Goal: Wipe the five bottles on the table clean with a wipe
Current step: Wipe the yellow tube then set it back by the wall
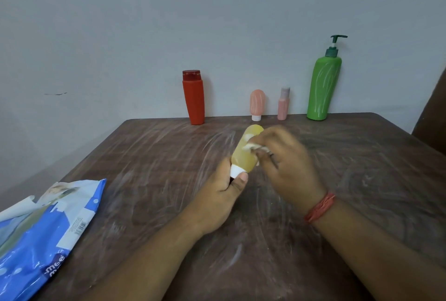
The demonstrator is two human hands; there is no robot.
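My left hand [223, 195] grips a yellow bottle [245, 152] by its white cap end, and the bottle tilts away from me above the table. My right hand [288, 163] pinches a crumpled white wipe [253, 147] and presses it against the bottle's right side. At the table's far edge stand a red bottle [193, 98], a peach tube [257, 104] on its white cap, a small pink bottle [283, 104] and a tall green pump bottle [324, 83]. My right hand is blurred.
A blue and white wipes pack [41, 233] lies at the table's near left corner. The brown table [149, 180] is streaked with whitish smears. A grey wall stands right behind the bottles, and a dark brown object [432, 117] sits at the right edge.
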